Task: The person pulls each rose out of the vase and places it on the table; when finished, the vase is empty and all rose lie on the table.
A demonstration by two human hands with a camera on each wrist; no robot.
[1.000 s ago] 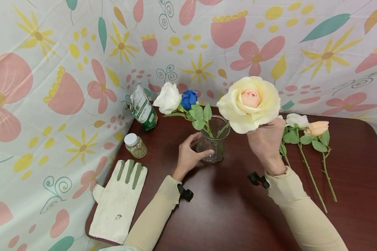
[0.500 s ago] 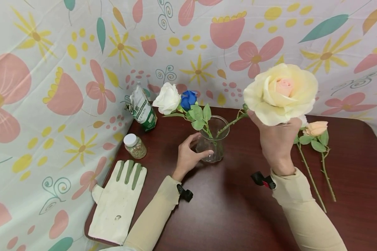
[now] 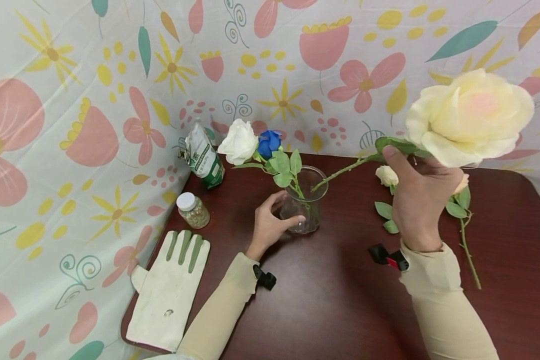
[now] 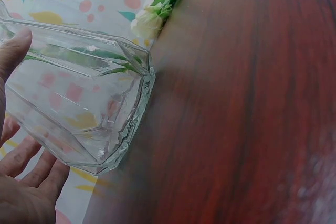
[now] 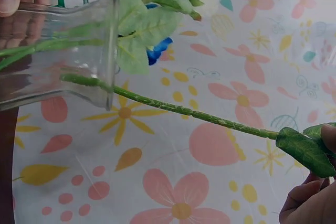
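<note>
My left hand [image 3: 270, 225] holds the clear glass vase [image 3: 312, 215] from its left side, thumb in front and fingers behind. A white rose [image 3: 238, 142] and a blue rose [image 3: 269, 144] lean left out of its mouth, green stems inside the glass. Higher and to the right, my right hand [image 3: 418, 205] pinches a large cream rose [image 3: 472, 120] with a pinkish centre, just below the bloom by its leaves. Its thorny stem [image 5: 194, 113] slants down leftward, the cut end just within the vase's rim. The left wrist view shows the vase's faceted base [image 4: 131, 124] close to the tabletop.
Behind the right hand lie a small cream rose [image 3: 387, 176] and a peach rose with its stem [image 3: 464, 245]. At left are a white-capped jar [image 3: 194, 212], a green and white bag [image 3: 204, 160] and a white glove [image 3: 171, 295]. A floral curtain [image 3: 162, 60] rises behind the table [image 3: 324, 310].
My right hand has moved right with the cream rose, so its bloom is farther from the vase and more of the stem shows. The left hand and vase have stayed put.
</note>
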